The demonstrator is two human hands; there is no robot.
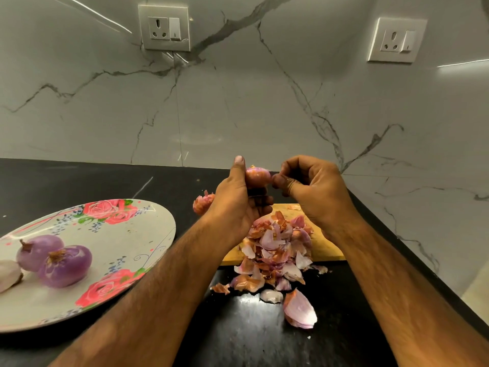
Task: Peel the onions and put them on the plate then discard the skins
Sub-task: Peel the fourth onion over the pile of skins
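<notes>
In the lower middle of the frame, on the black counter, a thick loose skin piece lies alone, and a little above it the pile of skins spreads from the counter onto the wooden cutting board. At the lower left the flowered plate carries the peeled onions, two purple and glossy ones touching each other and a paler one cut by the frame edge. Above the pile, in the centre, the left hand grips an onion with the thumb straight up along its side, and the right hand has curled fingers and thumb that pinch at the right side of it. This onion looks pink-orange and dry, so I judge the peeling step is in hand and not finished. The next move calls for a firm hold by the left hand while the right one pulls the thin skin away without tearing it short; then the onion goes to the plate. Just behind the left hand an unpeeled onion waits on the counter. At the top, two wall sockets sit on the marble wall.
</notes>
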